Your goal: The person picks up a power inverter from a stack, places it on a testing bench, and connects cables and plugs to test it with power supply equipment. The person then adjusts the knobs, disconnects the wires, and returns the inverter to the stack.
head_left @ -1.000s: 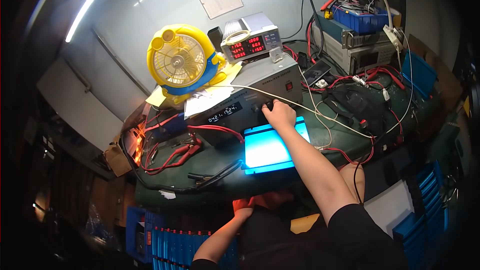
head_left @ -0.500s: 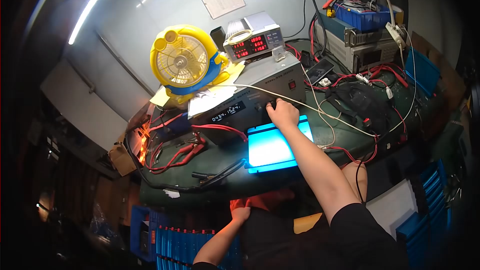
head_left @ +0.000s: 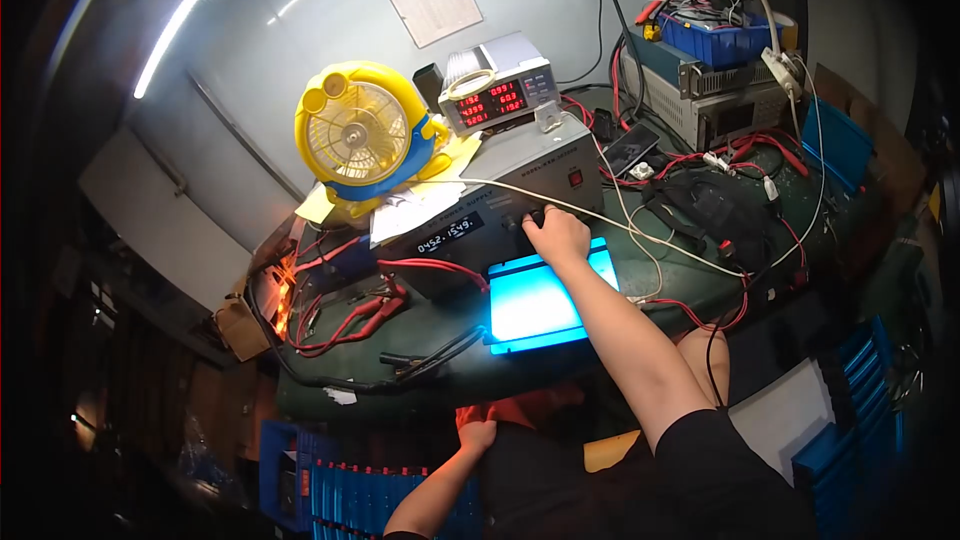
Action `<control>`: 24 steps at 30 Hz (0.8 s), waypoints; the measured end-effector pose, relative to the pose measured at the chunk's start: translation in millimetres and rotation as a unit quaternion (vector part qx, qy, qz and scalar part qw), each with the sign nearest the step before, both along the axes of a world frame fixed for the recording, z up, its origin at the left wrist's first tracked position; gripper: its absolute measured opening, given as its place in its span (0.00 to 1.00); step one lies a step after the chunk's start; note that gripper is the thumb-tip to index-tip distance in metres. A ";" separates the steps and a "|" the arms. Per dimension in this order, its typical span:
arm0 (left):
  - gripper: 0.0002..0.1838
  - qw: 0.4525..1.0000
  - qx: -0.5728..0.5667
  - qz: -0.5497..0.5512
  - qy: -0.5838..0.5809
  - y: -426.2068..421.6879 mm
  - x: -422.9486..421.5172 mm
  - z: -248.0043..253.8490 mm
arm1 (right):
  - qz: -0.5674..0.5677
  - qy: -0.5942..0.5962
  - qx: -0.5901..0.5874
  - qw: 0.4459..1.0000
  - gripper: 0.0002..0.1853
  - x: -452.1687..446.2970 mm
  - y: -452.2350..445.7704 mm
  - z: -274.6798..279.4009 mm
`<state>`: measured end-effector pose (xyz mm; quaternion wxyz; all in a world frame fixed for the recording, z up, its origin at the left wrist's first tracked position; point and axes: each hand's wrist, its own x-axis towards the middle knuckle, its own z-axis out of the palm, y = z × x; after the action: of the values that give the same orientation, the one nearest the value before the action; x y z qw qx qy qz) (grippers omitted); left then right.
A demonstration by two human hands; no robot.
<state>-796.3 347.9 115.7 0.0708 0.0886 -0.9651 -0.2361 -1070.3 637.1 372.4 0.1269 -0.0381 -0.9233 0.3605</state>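
My right hand [head_left: 562,237] reaches over a blue metal box [head_left: 537,305] to the front of the grey DC power supply [head_left: 480,202]. Thumb and fingers close round a black control knob [head_left: 534,219] on its panel. White digits glow on the supply's display [head_left: 450,232]. Red and black cables enter the blue box on its left side, and its top is washed out by glare. Below the table edge, my left hand [head_left: 476,431] is beside a red-orange surface [head_left: 515,410]; its fingers are hard to make out.
On the supply stand a yellow and blue fan [head_left: 357,135], papers [head_left: 412,212] and a meter with red digits [head_left: 497,90]. Red clamp leads [head_left: 378,310] lie to the left. Instruments [head_left: 720,110], a blue bin [head_left: 722,40] and tangled wires fill the right. Blue boxes [head_left: 375,495] are stacked below.
The supply's display and the meter's red digits show different readings. My right hand stays at the knob with slightly shifted fingers. The whole view has shifted a little.
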 end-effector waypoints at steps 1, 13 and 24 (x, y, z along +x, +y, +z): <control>0.31 1.000 0.016 0.000 0.016 -2.5 1.0 -3.3 | 0.003 0.003 0.001 1.000 0.26 0.6 0.5 0.3; 0.32 0.974 -0.077 0.034 -0.210 -14.1 2.9 -14.5 | 0.003 -0.006 0.002 1.000 0.25 -1.8 1.8 1.4; 0.32 0.974 -0.073 0.038 -0.211 -13.8 3.6 -15.6 | -0.003 0.019 0.011 1.000 0.25 -4.8 -0.2 -6.6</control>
<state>-792.7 334.1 100.1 -0.1192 0.1681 -0.9687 -0.1385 -1075.1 636.9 365.8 0.1457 -0.0322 -0.9246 0.3505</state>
